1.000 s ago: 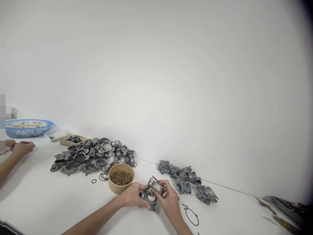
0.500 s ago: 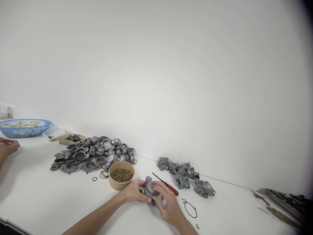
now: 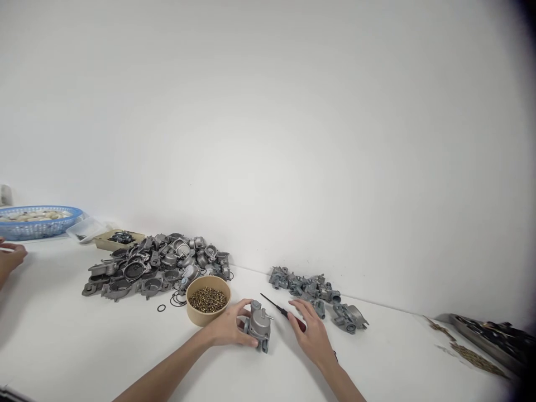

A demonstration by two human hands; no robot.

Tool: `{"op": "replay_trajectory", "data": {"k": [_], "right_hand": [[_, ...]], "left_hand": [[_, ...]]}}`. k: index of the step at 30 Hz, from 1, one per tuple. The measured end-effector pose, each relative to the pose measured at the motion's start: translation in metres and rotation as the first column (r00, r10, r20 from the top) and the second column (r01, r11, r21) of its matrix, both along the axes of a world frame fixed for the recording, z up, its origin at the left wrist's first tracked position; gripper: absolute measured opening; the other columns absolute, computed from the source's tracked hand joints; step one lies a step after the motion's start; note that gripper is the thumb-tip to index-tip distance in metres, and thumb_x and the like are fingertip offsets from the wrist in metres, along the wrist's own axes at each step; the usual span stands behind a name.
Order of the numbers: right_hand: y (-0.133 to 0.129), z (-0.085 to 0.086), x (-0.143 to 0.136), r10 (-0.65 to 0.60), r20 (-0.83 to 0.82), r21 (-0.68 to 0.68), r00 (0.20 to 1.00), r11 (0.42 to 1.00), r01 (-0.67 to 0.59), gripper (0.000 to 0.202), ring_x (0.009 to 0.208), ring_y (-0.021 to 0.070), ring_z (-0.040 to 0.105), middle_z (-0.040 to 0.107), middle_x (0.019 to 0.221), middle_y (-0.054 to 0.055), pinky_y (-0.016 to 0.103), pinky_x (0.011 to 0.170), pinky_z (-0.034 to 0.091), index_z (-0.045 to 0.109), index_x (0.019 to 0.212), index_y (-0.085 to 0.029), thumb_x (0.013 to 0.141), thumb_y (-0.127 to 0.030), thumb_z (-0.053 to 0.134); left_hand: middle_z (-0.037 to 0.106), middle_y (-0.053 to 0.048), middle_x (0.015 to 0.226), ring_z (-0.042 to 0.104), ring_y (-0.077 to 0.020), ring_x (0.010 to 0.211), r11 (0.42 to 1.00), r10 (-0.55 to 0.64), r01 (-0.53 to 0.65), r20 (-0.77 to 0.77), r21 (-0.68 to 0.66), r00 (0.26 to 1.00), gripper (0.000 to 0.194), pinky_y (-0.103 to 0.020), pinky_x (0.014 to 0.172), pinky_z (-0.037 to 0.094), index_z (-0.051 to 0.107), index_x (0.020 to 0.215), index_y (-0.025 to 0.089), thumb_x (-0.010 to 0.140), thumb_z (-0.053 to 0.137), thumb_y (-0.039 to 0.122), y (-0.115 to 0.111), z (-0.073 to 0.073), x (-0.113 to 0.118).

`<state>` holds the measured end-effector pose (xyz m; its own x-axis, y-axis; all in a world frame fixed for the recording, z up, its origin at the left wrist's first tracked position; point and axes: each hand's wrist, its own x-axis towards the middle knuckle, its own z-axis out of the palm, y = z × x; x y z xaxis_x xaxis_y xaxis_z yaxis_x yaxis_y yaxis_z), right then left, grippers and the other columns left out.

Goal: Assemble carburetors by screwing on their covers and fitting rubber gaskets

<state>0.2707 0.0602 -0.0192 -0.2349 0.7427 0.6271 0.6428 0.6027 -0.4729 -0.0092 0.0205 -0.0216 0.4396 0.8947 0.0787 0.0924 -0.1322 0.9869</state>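
My left hand grips a grey metal carburetor from its left side, just above the table. Its rounded bowl faces up. My right hand is over the red handle of a screwdriver, fingers bent and apart, with the dark shaft pointing up and left. Whether the fingers have closed on the handle is hard to tell. A round tan tub of small brass-coloured screws stands beside my left hand.
A heap of grey metal parts lies left, near black rings. More carburetor bodies lie behind my right hand. Far left are a blue basket and another person's hand. A metal tray is far right.
My right hand has let go of the carburetor and moved right, onto the screwdriver. My left hand still holds the carburetor, now more exposed. The other person's hand appears farther left.
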Motion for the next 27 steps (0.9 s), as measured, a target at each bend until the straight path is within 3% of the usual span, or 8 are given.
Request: {"op": "replay_trajectory", "data": {"k": [4, 6, 10, 13, 15, 17, 22, 27], "right_hand": [[-0.025, 0.008, -0.029, 0.308, -0.175, -0.191, 0.935, 0.921, -0.340, 0.049, 0.119, 0.0296, 0.058, 0.052, 0.141, 0.011, 0.040, 0.090, 0.054, 0.047, 0.140, -0.030, 0.096, -0.049, 0.044], [-0.032, 0.008, -0.042, 0.368, -0.240, -0.239, 0.898, 0.874, -0.422, 0.053, 0.122, 0.0314, 0.056, 0.050, 0.144, 0.011, 0.043, 0.093, 0.052, 0.046, 0.141, -0.031, 0.093, -0.052, 0.050], [-0.034, 0.001, -0.051, 0.353, -0.374, -0.281, 0.857, 0.838, -0.468, 0.059, 0.123, 0.0340, 0.055, 0.051, 0.143, 0.013, 0.046, 0.093, 0.051, 0.050, 0.138, -0.030, 0.086, -0.056, 0.060], [-0.032, -0.001, -0.049, 0.351, -0.425, -0.277, 0.835, 0.827, -0.489, 0.061, 0.122, 0.0336, 0.055, 0.050, 0.143, 0.014, 0.045, 0.092, 0.052, 0.050, 0.138, -0.029, 0.085, -0.057, 0.062], [-0.034, -0.001, -0.050, 0.365, -0.394, -0.276, 0.843, 0.828, -0.488, 0.060, 0.121, 0.0332, 0.056, 0.052, 0.142, 0.014, 0.044, 0.092, 0.052, 0.050, 0.138, -0.028, 0.085, -0.054, 0.064], [-0.037, -0.001, -0.052, 0.362, -0.361, -0.242, 0.859, 0.854, -0.461, 0.059, 0.120, 0.0331, 0.057, 0.053, 0.140, 0.014, 0.044, 0.091, 0.053, 0.052, 0.137, -0.028, 0.085, -0.053, 0.064], [-0.041, -0.004, -0.055, 0.292, -0.358, -0.116, 0.887, 0.929, -0.352, 0.052, 0.116, 0.0321, 0.059, 0.054, 0.138, 0.012, 0.044, 0.087, 0.055, 0.052, 0.134, -0.031, 0.089, -0.056, 0.054], [-0.039, 0.001, -0.047, 0.273, -0.316, -0.080, 0.909, 0.947, -0.312, 0.043, 0.120, 0.0300, 0.058, 0.053, 0.137, 0.011, 0.040, 0.087, 0.055, 0.050, 0.134, -0.032, 0.095, -0.051, 0.046]], "left_hand": [[0.046, -0.018, 0.145, 0.053, -0.0328, 0.125, 0.998, 0.009, -0.003, -0.103, 0.059, 0.995, 0.116, -0.040, 0.099, 0.047, 0.028, 0.151, 0.025, 0.054, 0.091, 0.033, -0.005, 0.014, -0.002], [0.040, -0.015, 0.151, 0.053, -0.0326, 0.125, 0.995, 0.001, 0.019, -0.211, 0.095, 0.978, 0.116, -0.038, 0.096, 0.049, 0.028, 0.152, 0.028, 0.054, 0.090, 0.036, -0.007, 0.026, -0.009], [0.069, -0.010, 0.120, 0.069, -0.0273, 0.093, 0.983, 0.048, 0.036, -0.436, 0.182, 0.899, 0.059, -0.032, 0.075, 0.053, 0.067, 0.124, 0.024, 0.073, 0.072, 0.053, -0.004, 0.055, -0.042], [0.076, -0.007, 0.091, 0.068, -0.0236, 0.079, 0.923, 0.326, -0.128, -0.559, 0.363, 0.763, 0.044, -0.029, 0.070, 0.049, 0.078, 0.097, 0.020, 0.088, 0.049, 0.052, 0.007, 0.065, -0.075], [0.076, -0.006, 0.096, 0.068, -0.0244, 0.086, 0.848, 0.518, -0.246, -0.637, 0.469, 0.571, 0.034, -0.028, 0.071, 0.047, 0.079, 0.094, 0.024, 0.085, 0.055, 0.045, 0.015, 0.061, -0.093], [0.075, -0.005, 0.102, 0.066, -0.0273, 0.095, 0.823, 0.564, -0.267, -0.665, 0.501, 0.490, 0.025, -0.029, 0.075, 0.046, 0.079, 0.093, 0.027, 0.075, 0.066, 0.038, 0.022, 0.053, -0.104], [0.073, -0.009, 0.103, 0.064, -0.0328, 0.097, 0.818, 0.573, -0.263, -0.689, 0.511, 0.443, 0.029, -0.036, 0.083, 0.045, 0.079, 0.088, 0.027, 0.059, 0.077, 0.027, 0.034, 0.033, -0.102], [0.073, -0.011, 0.091, 0.065, -0.0283, 0.081, 0.820, 0.571, -0.289, -0.667, 0.494, 0.478, 0.011, -0.032, 0.071, 0.045, 0.077, 0.068, 0.020, 0.059, 0.071, 0.017, 0.038, 0.026, -0.096]]}}
